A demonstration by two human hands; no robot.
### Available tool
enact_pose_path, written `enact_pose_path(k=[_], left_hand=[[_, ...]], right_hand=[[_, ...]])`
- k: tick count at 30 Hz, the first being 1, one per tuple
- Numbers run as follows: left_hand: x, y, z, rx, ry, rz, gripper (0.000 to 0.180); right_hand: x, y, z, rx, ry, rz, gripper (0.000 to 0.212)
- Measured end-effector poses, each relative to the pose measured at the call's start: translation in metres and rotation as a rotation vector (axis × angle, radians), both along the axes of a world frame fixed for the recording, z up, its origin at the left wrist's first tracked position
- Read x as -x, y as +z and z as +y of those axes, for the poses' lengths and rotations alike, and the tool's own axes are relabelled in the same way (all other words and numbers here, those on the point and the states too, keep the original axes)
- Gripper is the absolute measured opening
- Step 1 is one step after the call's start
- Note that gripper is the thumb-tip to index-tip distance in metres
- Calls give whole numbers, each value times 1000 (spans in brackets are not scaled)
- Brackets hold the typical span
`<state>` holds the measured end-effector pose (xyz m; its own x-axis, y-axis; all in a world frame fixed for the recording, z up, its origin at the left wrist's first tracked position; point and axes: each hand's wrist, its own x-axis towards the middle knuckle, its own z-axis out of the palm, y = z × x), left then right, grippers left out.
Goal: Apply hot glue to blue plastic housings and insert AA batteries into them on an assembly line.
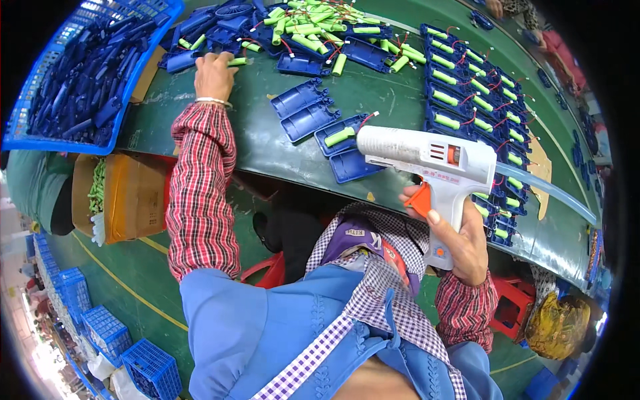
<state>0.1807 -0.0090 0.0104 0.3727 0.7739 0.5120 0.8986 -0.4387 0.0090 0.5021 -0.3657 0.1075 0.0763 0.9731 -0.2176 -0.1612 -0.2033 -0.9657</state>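
Beside bare tabletop (257,137), left hand's (215,77) grip is unclear; near its edge (313,182), right hand (465,245) clamps glue gun (427,155).

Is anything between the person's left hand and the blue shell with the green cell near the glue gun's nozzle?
Yes: two blue shell halves lie on the green table, roughly in line between the left hand and the shell with the green cell. They look low, so a hand could probably pass over.

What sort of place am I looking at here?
Probably a factory assembly line: rows of blue casings holding green cylinders, a blue crate heaped with dark blue parts, and a white glue gun in the right hand.
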Motion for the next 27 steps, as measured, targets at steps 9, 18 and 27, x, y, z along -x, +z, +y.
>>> enact_pose_path(k=[9,18,27], left_hand=[[8,-8,6,108,78,-97,28],[0,1,-29,-105,143,-397,20],[7,-7,-107,76,-10,-392,18]], right_hand=[[-2,5,-21,96,83,-30,45],[-4,-10,-20,109,119,-161,39],[-9,-4,-27,123,4,-114,38]])
